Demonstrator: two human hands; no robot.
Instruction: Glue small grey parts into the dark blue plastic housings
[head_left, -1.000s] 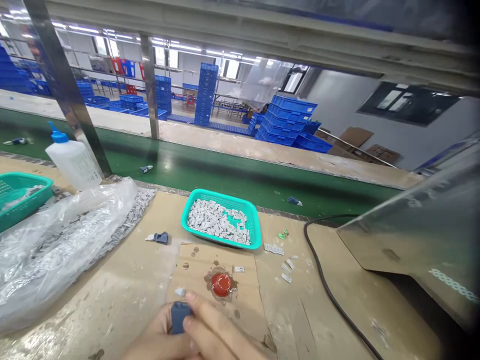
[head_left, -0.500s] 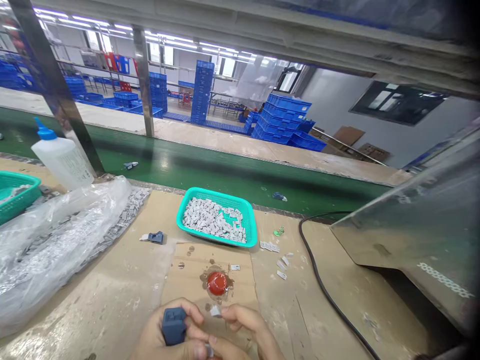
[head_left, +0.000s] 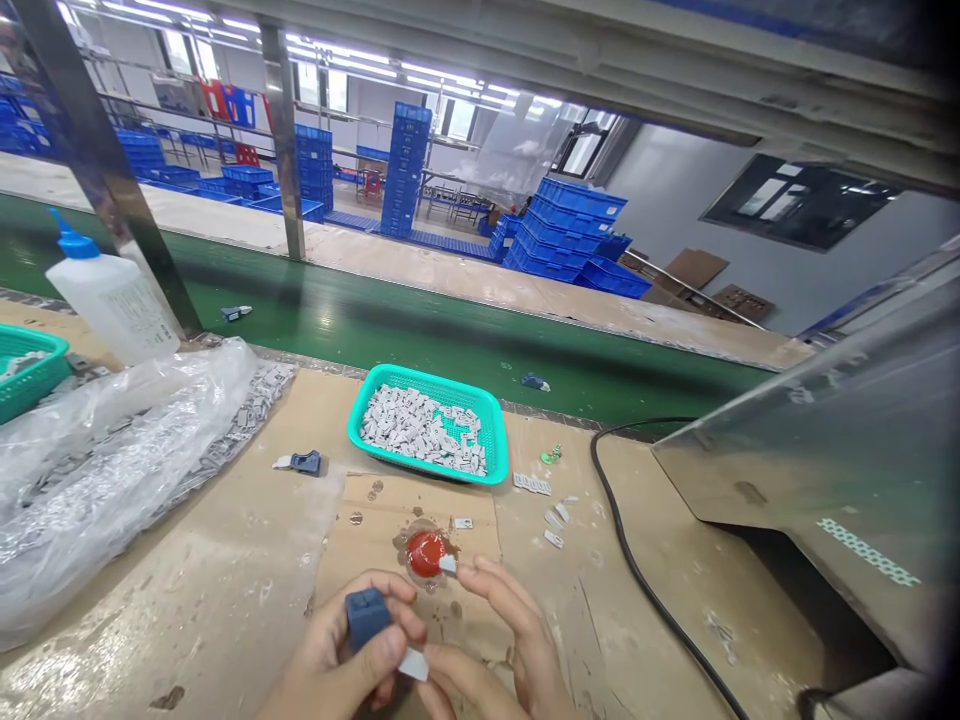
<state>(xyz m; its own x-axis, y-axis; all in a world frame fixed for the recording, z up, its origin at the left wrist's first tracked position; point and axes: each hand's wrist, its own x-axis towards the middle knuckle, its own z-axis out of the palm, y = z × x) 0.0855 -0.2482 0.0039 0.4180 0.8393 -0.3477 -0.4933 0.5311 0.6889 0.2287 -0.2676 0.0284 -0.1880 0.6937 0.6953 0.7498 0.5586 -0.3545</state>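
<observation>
A dark blue plastic block (head_left: 366, 618) is held in my left hand (head_left: 352, 650), its fingers wrapped round it. A pale grey piece (head_left: 414, 664) sticks out by my left thumb, with fingers of my right hand (head_left: 502, 640) touching its right side. Between the raised fingertips of my right hand is a small light-grey piece (head_left: 448, 565), at the right edge of a red, wet round patch (head_left: 426, 553) on cardboard. Another small grey piece (head_left: 464, 523) lies on the cardboard behind the patch.
A green basket (head_left: 427, 468) of grey pieces stands beyond the cardboard. Left are a plastic bag (head_left: 135, 450), a bottle (head_left: 112, 300) and a blue part (head_left: 305, 462). Loose pieces (head_left: 553, 539), a black cable (head_left: 637, 570) and a metal housing (head_left: 810, 430) are right. Behind runs a green belt (head_left: 420, 340).
My right fingertips have moved forward with the small grey piece, to the edge of the red patch. The pale piece by my left thumb shows more. Parts on the green belt have shifted left.
</observation>
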